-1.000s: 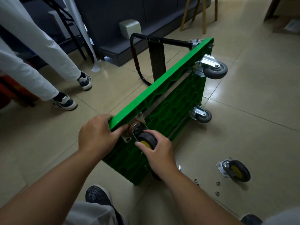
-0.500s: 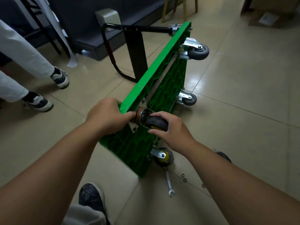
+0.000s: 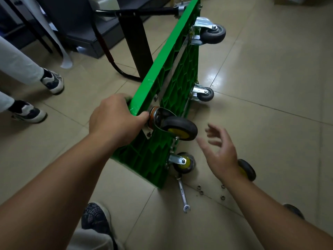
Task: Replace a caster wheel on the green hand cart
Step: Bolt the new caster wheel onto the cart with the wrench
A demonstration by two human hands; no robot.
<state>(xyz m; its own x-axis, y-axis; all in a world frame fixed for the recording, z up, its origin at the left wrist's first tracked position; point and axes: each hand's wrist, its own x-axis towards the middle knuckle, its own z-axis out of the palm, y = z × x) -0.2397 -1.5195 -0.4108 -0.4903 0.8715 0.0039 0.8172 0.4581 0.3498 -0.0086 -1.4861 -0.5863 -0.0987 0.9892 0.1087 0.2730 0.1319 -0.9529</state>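
The caster wheel (image 3: 177,129) sits at frame centre on the underside of the green hand cart (image 3: 169,91), which is tipped on edge. The left hand (image 3: 115,118) grips its top rim; the right hand (image 3: 219,150) hovers spread, holding nothing. A wrench (image 3: 182,193) and nuts (image 3: 201,192) lie on beige floor tiles (image 3: 270,69).

Wrench (image 3: 182,193), nuts (image 3: 201,192) on floor (image 3: 270,98) beside cart (image 3: 182,78)

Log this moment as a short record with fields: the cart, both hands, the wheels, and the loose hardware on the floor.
Cart: green plastic hand cart, standing on its long edge on tiled floor
Left hand: grips the cart's upper edge
Right hand: open, in the air, holding nothing
Upper near caster: black wheel with yellow hub, against the underside
Floor: silver wrench, small metal nuts, loose yellow-hubbed caster
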